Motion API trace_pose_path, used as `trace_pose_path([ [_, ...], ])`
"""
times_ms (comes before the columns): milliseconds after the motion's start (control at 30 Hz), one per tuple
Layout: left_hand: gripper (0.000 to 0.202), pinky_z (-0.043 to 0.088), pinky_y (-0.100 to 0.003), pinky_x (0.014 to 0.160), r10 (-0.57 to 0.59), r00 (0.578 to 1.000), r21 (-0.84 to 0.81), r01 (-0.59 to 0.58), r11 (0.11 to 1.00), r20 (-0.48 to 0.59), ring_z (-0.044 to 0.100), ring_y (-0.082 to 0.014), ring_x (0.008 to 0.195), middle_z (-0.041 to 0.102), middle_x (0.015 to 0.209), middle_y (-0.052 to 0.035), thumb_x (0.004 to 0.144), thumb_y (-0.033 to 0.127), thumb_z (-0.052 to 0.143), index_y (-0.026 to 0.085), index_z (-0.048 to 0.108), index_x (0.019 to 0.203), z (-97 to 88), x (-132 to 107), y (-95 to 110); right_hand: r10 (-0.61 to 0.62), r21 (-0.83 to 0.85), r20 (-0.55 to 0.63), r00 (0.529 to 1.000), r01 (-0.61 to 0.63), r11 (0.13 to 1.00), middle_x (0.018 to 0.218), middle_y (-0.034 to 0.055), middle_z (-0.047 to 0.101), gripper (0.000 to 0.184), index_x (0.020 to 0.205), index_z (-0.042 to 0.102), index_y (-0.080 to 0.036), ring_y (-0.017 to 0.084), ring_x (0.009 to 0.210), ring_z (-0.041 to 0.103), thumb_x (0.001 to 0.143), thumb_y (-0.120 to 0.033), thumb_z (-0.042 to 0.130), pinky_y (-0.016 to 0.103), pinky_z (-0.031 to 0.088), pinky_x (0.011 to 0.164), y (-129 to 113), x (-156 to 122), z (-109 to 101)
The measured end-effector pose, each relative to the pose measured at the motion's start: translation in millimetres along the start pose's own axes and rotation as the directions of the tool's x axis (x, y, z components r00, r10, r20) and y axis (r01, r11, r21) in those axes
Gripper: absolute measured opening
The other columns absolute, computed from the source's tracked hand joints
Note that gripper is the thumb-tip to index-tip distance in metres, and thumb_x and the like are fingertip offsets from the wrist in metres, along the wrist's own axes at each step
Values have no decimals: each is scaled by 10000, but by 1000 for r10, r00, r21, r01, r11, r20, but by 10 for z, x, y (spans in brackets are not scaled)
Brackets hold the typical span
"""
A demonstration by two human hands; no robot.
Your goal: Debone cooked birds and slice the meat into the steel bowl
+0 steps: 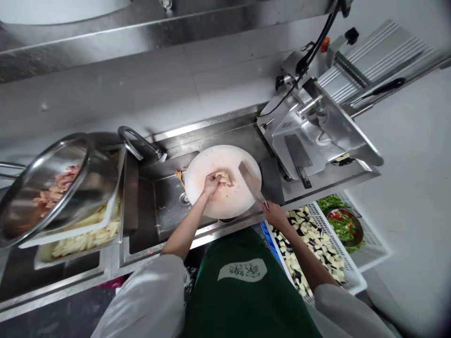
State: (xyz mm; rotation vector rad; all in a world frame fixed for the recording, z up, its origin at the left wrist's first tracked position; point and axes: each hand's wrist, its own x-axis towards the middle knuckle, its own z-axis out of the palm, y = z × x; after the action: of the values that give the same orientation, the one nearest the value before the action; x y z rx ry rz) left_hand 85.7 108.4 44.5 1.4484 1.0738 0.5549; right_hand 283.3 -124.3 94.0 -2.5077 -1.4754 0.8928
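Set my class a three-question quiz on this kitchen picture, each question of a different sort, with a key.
1. True or false: the right hand holds a cleaver with its blade over the round cutting board.
2. What does the left hand hold down on the board with its fingers? A) a pale piece of food B) a whole green pepper C) an egg
3. Fill in: the slicing machine stands on the counter to the person's ____ of the board.

Key: 1 true; 2 A; 3 right.
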Motion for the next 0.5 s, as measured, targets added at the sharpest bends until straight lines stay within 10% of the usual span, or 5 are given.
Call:
trace_pose_path([
  [100,262,599,-372,710,-45,996,-17,44,999,-80,710,-225,758,712,895,-104,930,336,582,134,661,1076,-221,-321,-206,-111,-49,73,991,115,992,1035,168,747,392,1084,665,-119,253,966,695,1071,-381,373,274,397,794,-232,141,-27],
  [200,308,584,-419,890,202,944,351,-102,931,-262,694,-263,996,669,1121,-126,880,335,699,183,677,1146,-340,-577,-437,-154,-118,145,977,171,978,1085,157,739,376,1254,596,-124,264,1001,700,1070,-353,362,285,416,824,-444,245,-15],
  [300,195,533,-437,1027,425,893,502,-302,811,-150,639,-261,1140,635,1166,-108,919,307,665,209,706,1083,-327,-675,-631,-146,-184,195,970,182,966,1109,165,730,371,1357,514,-130,269,1020,704,1066,-278,341,304,434,850,-620,319,5],
  [500,203,552,-418,967,497,861,507,-382,773,-108,643,-252,1082,647,1145,-122,958,325,630,192,706,1092,-114,-752,-766,-128,-197,156,980,157,968,1054,177,735,362,1274,539,-133,266,1025,715,1092,-289,267,314,458,865,-961,276,203],
])
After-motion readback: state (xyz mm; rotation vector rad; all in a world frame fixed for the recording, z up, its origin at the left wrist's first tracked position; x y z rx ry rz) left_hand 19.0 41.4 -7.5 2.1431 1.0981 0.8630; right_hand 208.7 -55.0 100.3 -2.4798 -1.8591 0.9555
